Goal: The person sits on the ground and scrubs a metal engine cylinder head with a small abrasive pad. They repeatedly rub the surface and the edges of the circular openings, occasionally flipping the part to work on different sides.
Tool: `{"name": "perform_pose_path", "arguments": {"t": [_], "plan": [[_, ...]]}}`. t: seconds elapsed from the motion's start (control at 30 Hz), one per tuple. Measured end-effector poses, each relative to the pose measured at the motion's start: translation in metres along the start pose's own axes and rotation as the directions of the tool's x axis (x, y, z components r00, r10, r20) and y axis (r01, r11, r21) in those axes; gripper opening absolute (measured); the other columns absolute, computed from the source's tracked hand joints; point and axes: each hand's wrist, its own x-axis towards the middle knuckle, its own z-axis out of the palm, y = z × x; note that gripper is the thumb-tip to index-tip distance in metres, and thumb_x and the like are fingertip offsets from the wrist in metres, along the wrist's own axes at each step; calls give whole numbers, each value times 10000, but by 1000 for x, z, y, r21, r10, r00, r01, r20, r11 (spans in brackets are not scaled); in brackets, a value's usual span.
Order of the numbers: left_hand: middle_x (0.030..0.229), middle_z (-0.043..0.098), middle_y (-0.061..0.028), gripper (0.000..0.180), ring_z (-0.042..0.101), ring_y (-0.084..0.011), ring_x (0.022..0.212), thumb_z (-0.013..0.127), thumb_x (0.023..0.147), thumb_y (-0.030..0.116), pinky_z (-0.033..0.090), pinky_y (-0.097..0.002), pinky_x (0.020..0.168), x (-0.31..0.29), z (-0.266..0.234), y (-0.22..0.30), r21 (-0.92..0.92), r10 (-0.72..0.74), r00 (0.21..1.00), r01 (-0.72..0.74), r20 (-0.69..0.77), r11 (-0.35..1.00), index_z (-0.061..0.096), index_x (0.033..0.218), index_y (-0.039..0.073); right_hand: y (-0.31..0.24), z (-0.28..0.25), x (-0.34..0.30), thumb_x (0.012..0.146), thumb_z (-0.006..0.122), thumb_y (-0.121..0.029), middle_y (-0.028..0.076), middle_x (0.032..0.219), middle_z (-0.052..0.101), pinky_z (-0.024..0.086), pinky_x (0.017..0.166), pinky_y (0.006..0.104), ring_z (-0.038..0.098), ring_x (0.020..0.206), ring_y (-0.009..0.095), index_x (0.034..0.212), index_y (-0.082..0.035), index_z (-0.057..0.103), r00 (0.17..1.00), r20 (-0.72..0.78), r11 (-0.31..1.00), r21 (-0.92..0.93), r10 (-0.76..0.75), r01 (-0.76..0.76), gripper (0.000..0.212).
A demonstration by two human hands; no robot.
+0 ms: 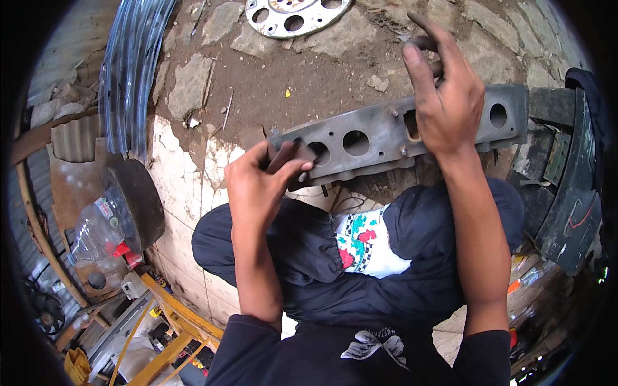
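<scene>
A long grey metal cylinder head (380, 143) with round ports and small studs lies slantwise in front of my knees. At its left end my left hand (252, 183) is closed, pinching a dark brown folded piece of sandpaper (295, 154) over the face beside a round port. My right hand (450, 96) is above the right part of the cylinder head, hiding some of it. Its thumb and index finger are stretched apart, the other fingers are bent, and nothing shows in them. Whether this hand touches the metal I cannot tell.
A round metal plate with holes (297, 24) lies on the dirt and stones ahead. Blue corrugated sheeting (132, 71) stands at the left, above a clear plastic bottle (96, 228) and a dark round tub (145, 206). A yellow wooden frame (174, 315) is lower left; dark panels (566, 186) stand right.
</scene>
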Motion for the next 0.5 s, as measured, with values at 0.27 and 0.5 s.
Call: {"name": "perform_pose_path", "arguments": {"t": [0.27, 0.5], "plan": [[917, 745, -34, 362, 679, -123, 789, 935, 873, 248, 549, -273, 702, -14, -28, -34, -504, -206, 977, 150, -57, 851, 762, 1040, -23, 13, 1, -2, 1097, 652, -364, 124, 1136, 802, 564, 907, 356, 751, 972, 210, 1423, -134, 723, 993, -76, 995, 39, -86, 89, 405], [996, 748, -101, 383, 744, -166, 850, 759, 1054, 243, 589, -287, 768, -14, -37, -61, -737, -217, 976, 127, -27, 663, 661, 1263, -63, 10, 1, -2, 1067, 681, -394, 133, 1015, 798, 575, 811, 370, 729, 816, 240, 1358, -130, 751, 997, -63, 996, 74, -47, 51, 400]]}}
